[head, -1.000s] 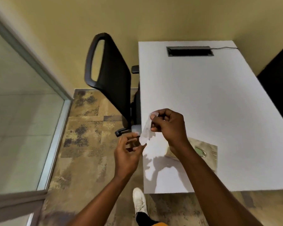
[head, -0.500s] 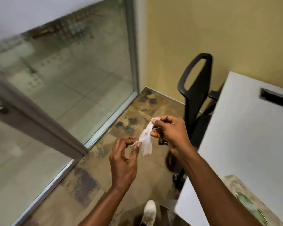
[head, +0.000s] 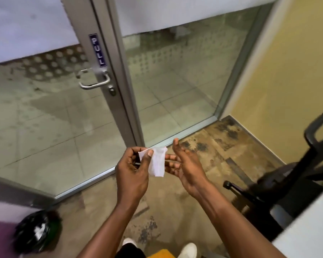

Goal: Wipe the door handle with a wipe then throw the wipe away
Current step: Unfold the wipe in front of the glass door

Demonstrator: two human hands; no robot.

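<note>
Left hand pinches the wipe; right hand is spread, empty. Probably best to unfold it flat, then reach for the handle at eleven o'clock.

Door handle: brushed metal, satin sheen, smooth. Door frame: matt grey metal, with a glossy blue PULL label. Door panes: clear glass, reflective, with a frosted band and dot pattern in the upper part. Wipe: thin white cloth-like sheet, matt, soft and creased. Floor: mottled tan and dark covering, matt, coarse-looking. Wall: yellow paint, matt, smooth. Chair: black plastic, dull sheen. Bin liner: black plastic film, glossy, crinkled. Bench: white, smooth, matt.
</note>
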